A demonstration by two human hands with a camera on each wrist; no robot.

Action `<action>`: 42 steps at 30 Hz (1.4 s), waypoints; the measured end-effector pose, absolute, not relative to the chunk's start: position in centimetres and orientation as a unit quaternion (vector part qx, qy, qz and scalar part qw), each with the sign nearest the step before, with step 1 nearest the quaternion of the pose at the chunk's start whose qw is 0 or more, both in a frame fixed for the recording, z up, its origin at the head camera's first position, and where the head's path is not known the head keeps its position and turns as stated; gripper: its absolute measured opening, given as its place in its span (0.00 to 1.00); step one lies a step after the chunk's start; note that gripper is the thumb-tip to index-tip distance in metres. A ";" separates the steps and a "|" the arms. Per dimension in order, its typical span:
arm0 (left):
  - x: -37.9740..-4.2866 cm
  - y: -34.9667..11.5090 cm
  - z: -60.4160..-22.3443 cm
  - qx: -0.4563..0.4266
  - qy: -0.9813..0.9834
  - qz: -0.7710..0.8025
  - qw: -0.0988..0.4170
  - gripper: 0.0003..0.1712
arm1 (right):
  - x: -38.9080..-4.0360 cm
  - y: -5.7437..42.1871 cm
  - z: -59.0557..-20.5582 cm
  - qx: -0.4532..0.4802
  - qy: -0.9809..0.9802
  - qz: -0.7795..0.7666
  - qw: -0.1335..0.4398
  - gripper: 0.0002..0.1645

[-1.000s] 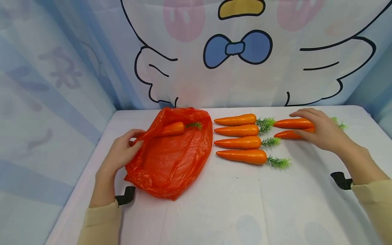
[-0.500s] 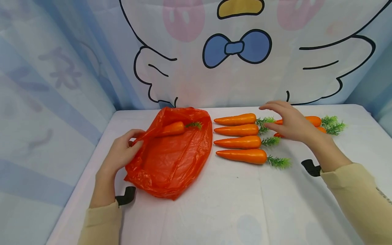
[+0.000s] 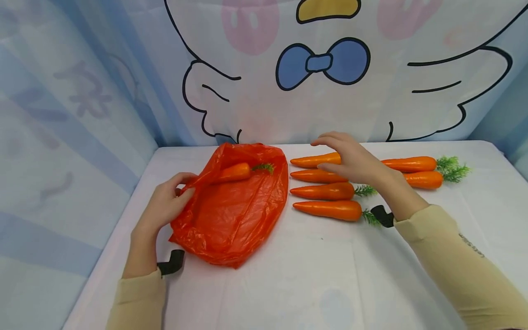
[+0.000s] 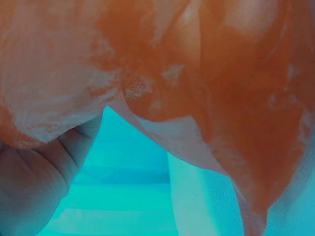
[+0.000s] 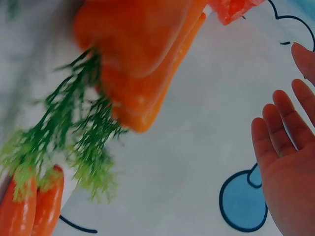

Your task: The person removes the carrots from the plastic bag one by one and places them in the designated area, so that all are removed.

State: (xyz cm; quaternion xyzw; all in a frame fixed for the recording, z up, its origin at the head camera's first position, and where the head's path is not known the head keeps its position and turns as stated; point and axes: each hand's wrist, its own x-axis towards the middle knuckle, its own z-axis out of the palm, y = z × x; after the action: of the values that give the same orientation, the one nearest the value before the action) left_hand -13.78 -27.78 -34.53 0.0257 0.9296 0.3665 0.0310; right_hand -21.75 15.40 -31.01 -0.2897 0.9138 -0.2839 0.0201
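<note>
My left hand (image 3: pixel 165 204) pinches the left edge of a red plastic bag (image 3: pixel 231 224) between thumb and fingers. The bag lies spread on the table with its mouth gaping; one carrot (image 3: pixel 234 172) with a green top is inside. Bag film (image 4: pixel 221 59) fills most of the left wrist view, hiding the fingertips there. My right hand (image 3: pixel 352 160), fingers stretched and holding nothing, is over the far end of a row of several carrots (image 3: pixel 323 191). It covers parts of the two farthest ones. In the right wrist view, the hand (image 5: pixel 295 162) appears apart from the carrots (image 5: pixel 142 54).
Two more carrots (image 3: pixel 412 163) lie at the right, partly behind my right forearm. The white tablecloth (image 3: pixel 284 279) runs toward me. A printed curtain (image 3: pixel 255 110) stands close behind the table's far edge. Small black mounts (image 3: pixel 381 215) sit at both wrists.
My right hand has moved left, from over the right pair of carrots to over the row beside the bag. The left hand and the bag stay in place.
</note>
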 end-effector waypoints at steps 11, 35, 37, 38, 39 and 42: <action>-13.7 -27.9 -34.4 0.032 0.931 0.363 0.025 0.23 | -22.7 10.5 -31.4 -0.324 0.900 -0.290 0.033 0.31; -13.7 -27.6 -34.4 0.027 0.927 0.372 0.026 0.23 | -23.6 1.3 -33.6 -0.389 0.866 -0.310 0.056 0.31; -13.7 -27.5 -34.3 0.026 0.927 0.372 0.027 0.23 | -23.6 0.9 -33.9 -0.386 0.866 -0.312 0.060 0.31; -13.7 -27.5 -34.3 0.026 0.927 0.372 0.027 0.23 | -23.6 0.6 -34.0 -0.384 0.867 -0.311 0.062 0.31; -13.7 -27.5 -34.3 0.025 0.928 0.372 0.027 0.23 | -23.6 0.4 -34.2 -0.381 0.869 -0.310 0.065 0.31; -13.7 -27.5 -34.4 0.026 0.928 0.371 0.026 0.23 | -23.6 -0.3 -34.5 -0.374 0.872 -0.306 0.079 0.31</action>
State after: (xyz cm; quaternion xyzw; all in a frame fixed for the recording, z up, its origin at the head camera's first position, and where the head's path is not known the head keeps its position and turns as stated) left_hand -13.75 -27.55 -34.42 0.0256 0.9280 0.3707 0.0261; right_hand -23.63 -0.27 -34.54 -0.3740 0.8718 -0.3063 0.0790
